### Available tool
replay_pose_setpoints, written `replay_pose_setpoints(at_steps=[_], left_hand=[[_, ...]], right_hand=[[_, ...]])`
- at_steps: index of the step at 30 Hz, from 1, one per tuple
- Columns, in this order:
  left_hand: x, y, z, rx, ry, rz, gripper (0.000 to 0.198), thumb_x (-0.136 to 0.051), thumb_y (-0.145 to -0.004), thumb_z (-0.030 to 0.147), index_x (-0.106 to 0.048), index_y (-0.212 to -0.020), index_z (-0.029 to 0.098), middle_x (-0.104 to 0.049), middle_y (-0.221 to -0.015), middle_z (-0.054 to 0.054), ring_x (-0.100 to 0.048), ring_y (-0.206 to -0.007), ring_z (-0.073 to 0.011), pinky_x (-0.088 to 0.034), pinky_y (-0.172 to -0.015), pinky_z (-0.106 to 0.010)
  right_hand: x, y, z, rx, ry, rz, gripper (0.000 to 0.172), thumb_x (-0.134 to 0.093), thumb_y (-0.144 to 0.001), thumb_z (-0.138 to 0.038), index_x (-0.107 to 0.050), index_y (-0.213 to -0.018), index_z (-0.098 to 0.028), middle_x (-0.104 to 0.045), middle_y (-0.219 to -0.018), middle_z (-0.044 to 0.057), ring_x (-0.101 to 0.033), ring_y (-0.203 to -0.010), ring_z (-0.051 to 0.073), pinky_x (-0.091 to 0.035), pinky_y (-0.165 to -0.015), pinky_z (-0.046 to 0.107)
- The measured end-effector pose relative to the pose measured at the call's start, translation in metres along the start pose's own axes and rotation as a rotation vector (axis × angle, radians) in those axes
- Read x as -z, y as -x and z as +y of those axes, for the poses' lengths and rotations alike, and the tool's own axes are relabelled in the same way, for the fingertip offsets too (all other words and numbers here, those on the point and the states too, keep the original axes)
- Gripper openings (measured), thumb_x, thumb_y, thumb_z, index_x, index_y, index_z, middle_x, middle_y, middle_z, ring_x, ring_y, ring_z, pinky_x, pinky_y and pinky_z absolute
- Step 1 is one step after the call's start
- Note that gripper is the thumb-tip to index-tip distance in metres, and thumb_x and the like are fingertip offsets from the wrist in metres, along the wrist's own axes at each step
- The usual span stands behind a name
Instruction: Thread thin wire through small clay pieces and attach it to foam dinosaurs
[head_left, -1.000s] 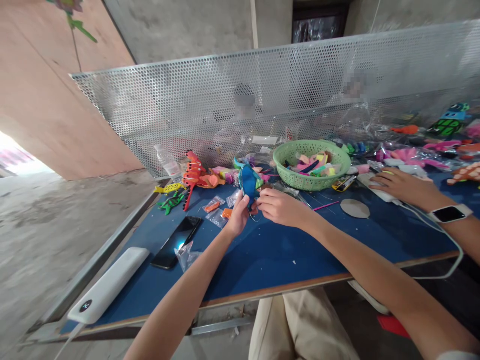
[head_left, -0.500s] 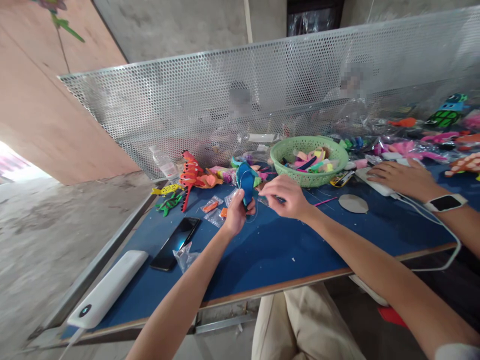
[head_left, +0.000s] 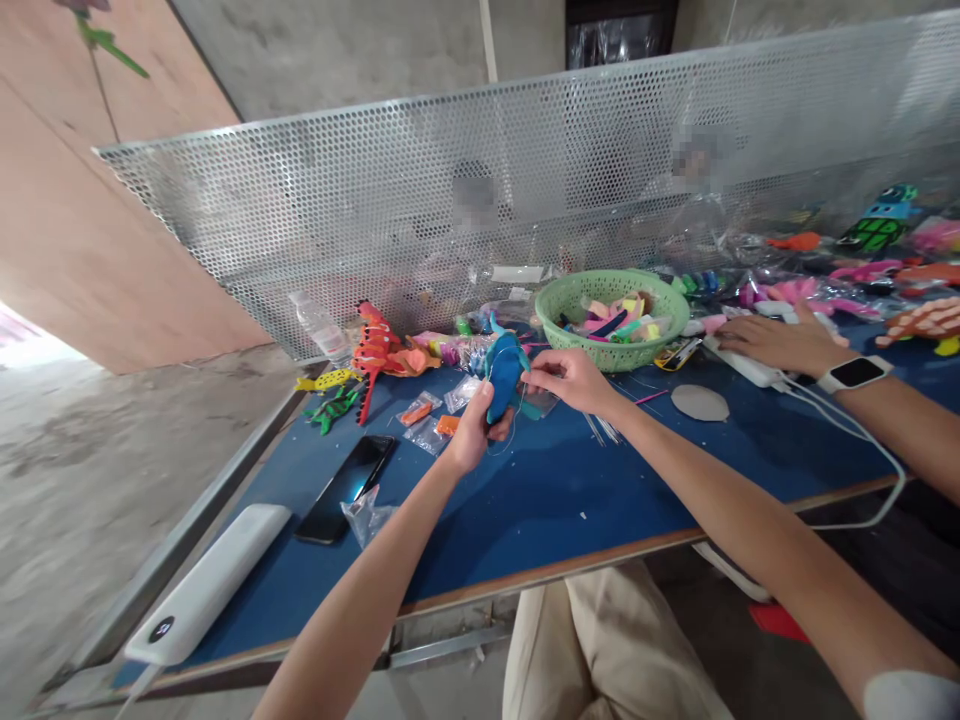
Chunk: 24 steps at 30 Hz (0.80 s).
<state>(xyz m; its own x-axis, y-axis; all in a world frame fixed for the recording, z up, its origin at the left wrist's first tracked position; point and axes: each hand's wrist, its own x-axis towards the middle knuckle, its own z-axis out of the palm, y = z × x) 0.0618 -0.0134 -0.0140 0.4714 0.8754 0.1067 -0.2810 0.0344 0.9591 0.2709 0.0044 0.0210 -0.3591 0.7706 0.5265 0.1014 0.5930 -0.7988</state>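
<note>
A blue foam toy animal (head_left: 504, 378) with small turquoise fins is held upright above the table. My left hand (head_left: 474, 430) is closed around its lower end, thumb on the front face. At its right edge, my right hand (head_left: 561, 378) pinches thumb and forefinger together. A fine pale thread (head_left: 511, 440) runs across the toy, loops below it and rises toward those right fingertips. Whether a needle is there too is too small to see. Small plastic bags with orange pieces (head_left: 448, 425) lie just left of the toy.
Behind stands a green basket (head_left: 547, 318) of foam pieces. A phone (head_left: 346, 490), a white power bank (head_left: 210, 585), a bottle (head_left: 319, 325) and a red foam toy (head_left: 375, 350) are at left. A co-worker's hand (head_left: 784, 340) rests on a white device at right. A perforated metal screen (head_left: 337, 200) borders the table.
My right hand has come in from the right to the toy's edge. The toy has turned slightly, showing its fins. White strands now show on the table beside my right wrist.
</note>
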Motion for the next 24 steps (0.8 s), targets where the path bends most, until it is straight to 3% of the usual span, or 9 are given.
replay_pose_setpoints(at_steps=[6, 12, 15, 19, 24], left_hand=[[0.000, 0.003, 0.010, 0.030, -0.030, -0.040, 0.053, -0.050, -0.090, 0.067, -0.056, -0.077, 0.017, -0.052, -0.055, -0.001, -0.045, -0.048, -0.0125, -0.037, -0.051, -0.026], [0.003, 0.001, 0.008, 0.036, 0.074, 0.047, 0.035, -0.068, -0.084, 0.047, -0.061, -0.094, 0.015, -0.063, -0.072, -0.004, -0.059, -0.056, -0.0160, -0.045, -0.051, -0.028], [0.002, 0.002, 0.011, 0.047, 0.086, 0.032, 0.034, -0.072, -0.081, 0.039, -0.057, -0.103, 0.018, -0.063, -0.076, -0.002, -0.059, -0.055, -0.0138, -0.039, -0.043, -0.022], [0.002, 0.006, 0.020, 0.128, 0.074, -0.028, 0.039, -0.072, -0.083, 0.046, -0.055, -0.104, 0.019, -0.063, -0.080, -0.003, -0.049, -0.048, -0.0084, -0.024, -0.036, -0.015], [0.008, 0.005, 0.024, 0.150, 0.112, -0.069, 0.045, -0.071, -0.081, 0.054, -0.056, -0.099, 0.016, -0.063, -0.082, -0.006, -0.044, -0.049, -0.0069, -0.022, -0.036, -0.015]], right_hand=[[0.001, 0.000, -0.001, 0.026, 0.041, 0.033, 0.031, -0.067, -0.090, -0.047, -0.070, -0.080, -0.018, -0.072, -0.073, 0.003, -0.061, -0.063, 0.014, -0.046, -0.060, 0.028], [0.000, 0.003, -0.008, 0.075, 0.122, -0.029, 0.030, -0.064, -0.092, -0.045, -0.069, -0.079, -0.018, -0.070, -0.071, 0.001, -0.059, -0.061, 0.013, -0.043, -0.057, 0.026], [-0.001, 0.003, -0.008, 0.090, 0.131, -0.049, 0.029, -0.064, -0.092, -0.044, -0.069, -0.079, -0.018, -0.070, -0.072, 0.001, -0.060, -0.061, 0.013, -0.044, -0.058, 0.025], [-0.002, 0.003, -0.006, 0.114, 0.166, -0.029, 0.029, -0.066, -0.091, -0.044, -0.068, -0.078, -0.019, -0.068, -0.070, 0.000, -0.059, -0.062, 0.013, -0.042, -0.057, 0.026], [-0.003, 0.003, -0.006, 0.096, 0.114, -0.043, 0.032, -0.062, -0.094, -0.046, -0.068, -0.080, -0.018, -0.068, -0.071, 0.001, -0.058, -0.062, 0.013, -0.043, -0.059, 0.026]])
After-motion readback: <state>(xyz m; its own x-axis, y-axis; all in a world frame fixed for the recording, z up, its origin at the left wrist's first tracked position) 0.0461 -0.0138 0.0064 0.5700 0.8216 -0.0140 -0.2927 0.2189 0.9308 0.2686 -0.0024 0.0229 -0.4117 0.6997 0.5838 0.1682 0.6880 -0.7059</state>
